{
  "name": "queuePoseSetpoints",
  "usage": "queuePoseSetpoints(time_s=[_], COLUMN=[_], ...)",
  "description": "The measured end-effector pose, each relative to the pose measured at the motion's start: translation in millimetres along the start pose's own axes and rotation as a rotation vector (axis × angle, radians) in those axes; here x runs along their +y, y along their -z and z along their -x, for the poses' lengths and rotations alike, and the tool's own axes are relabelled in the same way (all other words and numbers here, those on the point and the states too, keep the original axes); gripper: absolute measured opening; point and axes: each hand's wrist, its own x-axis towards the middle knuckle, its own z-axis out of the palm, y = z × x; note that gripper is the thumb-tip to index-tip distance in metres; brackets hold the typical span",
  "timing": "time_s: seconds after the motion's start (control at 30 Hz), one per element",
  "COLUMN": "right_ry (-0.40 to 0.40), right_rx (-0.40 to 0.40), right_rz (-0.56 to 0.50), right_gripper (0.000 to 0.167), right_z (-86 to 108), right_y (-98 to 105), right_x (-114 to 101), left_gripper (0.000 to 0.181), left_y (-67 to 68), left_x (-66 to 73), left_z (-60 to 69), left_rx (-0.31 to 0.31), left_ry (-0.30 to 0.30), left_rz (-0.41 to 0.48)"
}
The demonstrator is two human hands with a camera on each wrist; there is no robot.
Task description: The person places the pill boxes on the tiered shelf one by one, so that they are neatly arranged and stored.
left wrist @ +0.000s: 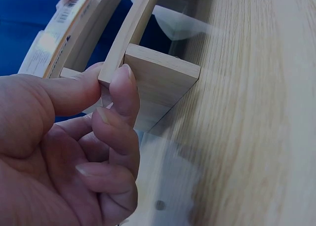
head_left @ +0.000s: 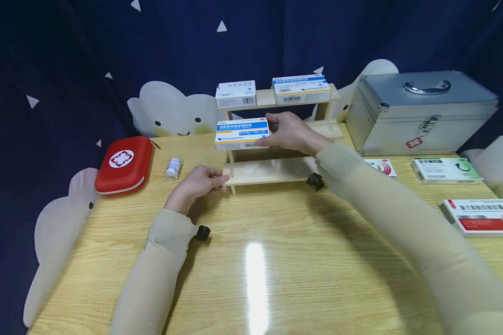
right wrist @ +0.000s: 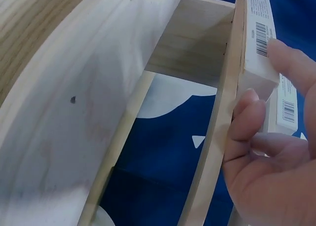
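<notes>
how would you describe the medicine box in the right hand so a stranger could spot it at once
Find the tiered wooden rack in front of the dark blue curtain. At the left end of its middle tier is a white, blue-banded medicine box. Unlike the two boxes on the top tier, it is the one gripped by the right hand.

Chinese print and cross signs around me.
I read 复方氨酚烷胺胶囊 on the white-and-red box point(head_left: 482, 216); Chinese lettering fills the blue band of the box I hold point(head_left: 241, 133). Crosses mark the red case point(head_left: 123, 165) and metal case point(head_left: 421, 116); barcodes stand on 2 top-shelf boxes point(head_left: 235, 94).
</notes>
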Motion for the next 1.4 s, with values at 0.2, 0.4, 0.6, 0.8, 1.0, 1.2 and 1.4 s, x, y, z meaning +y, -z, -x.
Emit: queuePoseSetpoints(time_s=[0.2, 0.4, 0.6, 0.8, 1.0, 1.2, 1.4], right_ry=[-0.016, -0.03, -0.039, -0.055, -0.078, -0.081, 0.047], right_rx=[-0.019, -0.03, -0.031, -0.038, -0.065, -0.086, -0.041], right_rz=[0.058, 0.063, 0.045, 0.02, 0.004, 0.046, 0.203], right_gripper=[0.103, 0.103, 0.102, 0.103, 0.105, 0.099, 0.085], right_z=[-1.1, -2.7, -2.7, -1.6, 7.9, 30.2, 75.2], right_y=[2.6, 2.4, 4.6, 3.7, 6.8, 28.3, 71.1], right_x=[-1.3, -1.2, -3.2, -4.6, -8.2, -10.6, -4.6], left_gripper=[0.03, 0.029, 0.03, 0.028, 0.032, 0.038, 0.042], left_y=[-0.2, -0.3, 0.3, -0.3, -1.5, 1.4, 3.1], left_x=[1.4, -0.2, 2.4, 0.8, 0.0, 0.8, -0.2], left_z=[-0.3, -1.3, -0.7, -1.7, -0.3, 0.5, 3.3], left_rx=[0.005, -0.003, -0.01, -0.003, -0.017, -0.023, -0.04], left_ry=[0.004, -0.005, -0.012, -0.013, -0.03, -0.027, -0.033], left_rz=[-0.005, 0.004, 0.002, -0.005, -0.037, -0.094, -0.119])
